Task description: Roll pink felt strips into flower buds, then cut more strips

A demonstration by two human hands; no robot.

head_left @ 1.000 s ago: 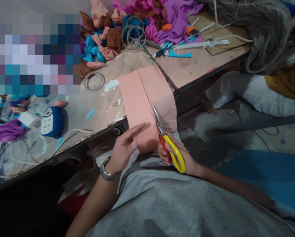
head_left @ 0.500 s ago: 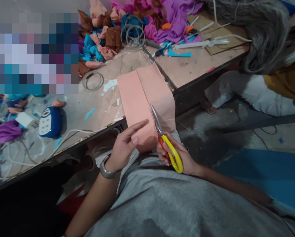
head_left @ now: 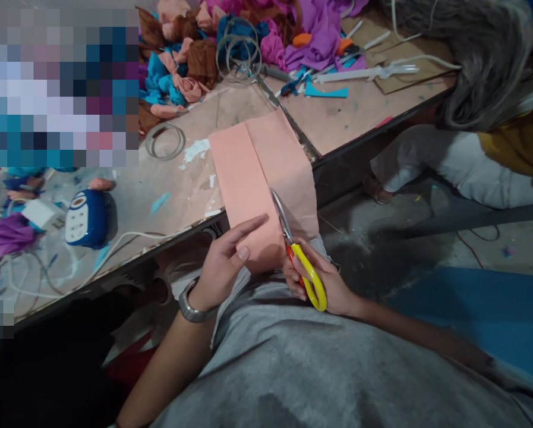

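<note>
A peach sheet [head_left: 243, 178], which looks like crepe paper, hangs from the table edge towards my lap, with a folded strip over its left part. My left hand [head_left: 224, 261], wearing a metal-band watch, rests on its lower left part. The index finger stretches across the strip and the thumb lies apart; the other fingers are mostly hidden. My right hand [head_left: 315, 276] grips scissors [head_left: 311, 279] with yellow and red handles. Their blades lie along the strip's right edge, pointing away from me, and look nearly closed.
Crumpled coloured pieces [head_left: 195, 65], wire rings [head_left: 164, 141] and a hot glue gun [head_left: 293, 86] or similar blue tool lie on the table [head_left: 364, 113]. A blue-white power socket [head_left: 87, 219] with a cable stands left. A person in white trousers [head_left: 422, 154] sits at right.
The view has shifted slightly. Both hands, the scissors and the peach sheet keep nearly the same positions.
</note>
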